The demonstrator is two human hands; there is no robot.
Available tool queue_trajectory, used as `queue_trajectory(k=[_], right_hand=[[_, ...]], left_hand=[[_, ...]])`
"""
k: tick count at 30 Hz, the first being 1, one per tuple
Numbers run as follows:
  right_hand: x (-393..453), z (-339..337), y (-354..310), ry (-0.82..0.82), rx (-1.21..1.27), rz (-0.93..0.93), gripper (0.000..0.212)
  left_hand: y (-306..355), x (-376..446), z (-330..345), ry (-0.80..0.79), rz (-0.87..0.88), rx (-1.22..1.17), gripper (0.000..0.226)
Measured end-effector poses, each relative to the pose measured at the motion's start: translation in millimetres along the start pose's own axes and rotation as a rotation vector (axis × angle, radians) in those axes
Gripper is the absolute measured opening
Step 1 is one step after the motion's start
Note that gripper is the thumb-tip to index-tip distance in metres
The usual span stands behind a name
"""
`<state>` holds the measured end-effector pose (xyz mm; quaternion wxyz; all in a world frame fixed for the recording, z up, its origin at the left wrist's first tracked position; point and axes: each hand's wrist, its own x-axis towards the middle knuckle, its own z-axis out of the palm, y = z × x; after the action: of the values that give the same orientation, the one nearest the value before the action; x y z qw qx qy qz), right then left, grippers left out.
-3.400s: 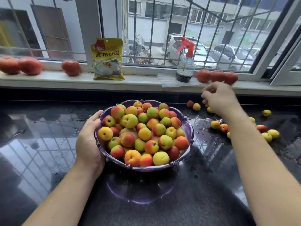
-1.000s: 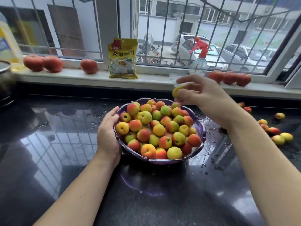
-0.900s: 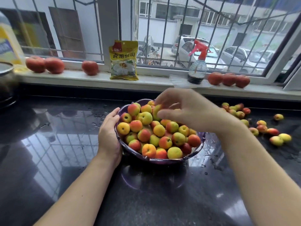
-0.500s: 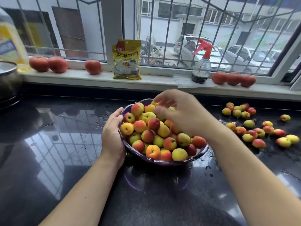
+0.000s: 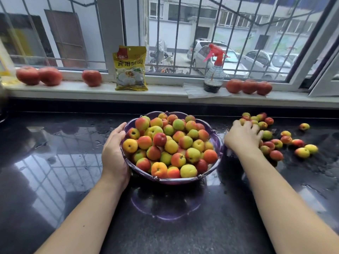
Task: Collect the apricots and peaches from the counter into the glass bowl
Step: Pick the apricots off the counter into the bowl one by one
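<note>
Glass bowl (image 5: pixel 211 166), purple-tinted, sits at centre of the dark wet counter (image 5: pixel 55 162), heaped above its rim with apricots and peaches (image 5: pixel 170 143). Left hand (image 5: pixel 114 153) cups the bowl's left wall, fingers curved against the glass. Right hand (image 5: pixel 242 137) lies palm-down just right of the bowl, fingers curled over the near edge of the loose fruit (image 5: pixel 280 142) scattered on the right; whether a fruit is actually gripped cannot be told.
</note>
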<state>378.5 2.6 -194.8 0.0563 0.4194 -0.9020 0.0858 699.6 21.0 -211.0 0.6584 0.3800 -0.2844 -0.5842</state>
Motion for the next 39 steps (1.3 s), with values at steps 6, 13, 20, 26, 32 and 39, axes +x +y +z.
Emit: queue_trajectory(k=[6, 13, 20, 26, 32, 39], right_hand=[[10, 29, 19, 0.069, -0.006, 0.079, 0.039], [10, 30, 21, 0.124, -0.061, -0.011, 0.032], [10, 17, 8, 0.145, 0.092, -0.149, 0.028], [-42, -89, -33, -0.271, 0.836, -0.655, 0.020], [-120, -122, -63, -0.472, 0.465, -1.035, 0.029], [-135, -89, -30, -0.034, 0.641, -0.929, 0.012]], left_hand=[[-1, 2, -1, 0.008, -0.001, -0.009, 0.031], [-2, 3, -2, -0.002, 0.001, -0.014, 0.031], [-3, 6, -4, -0.010, 0.000, -0.003, 0.032], [-3, 4, -4, -0.010, 0.010, 0.026, 0.032], [-4, 3, -6, -0.037, 0.034, 0.062, 0.034], [1, -8, 0, -0.007, 0.088, 0.154, 0.037]])
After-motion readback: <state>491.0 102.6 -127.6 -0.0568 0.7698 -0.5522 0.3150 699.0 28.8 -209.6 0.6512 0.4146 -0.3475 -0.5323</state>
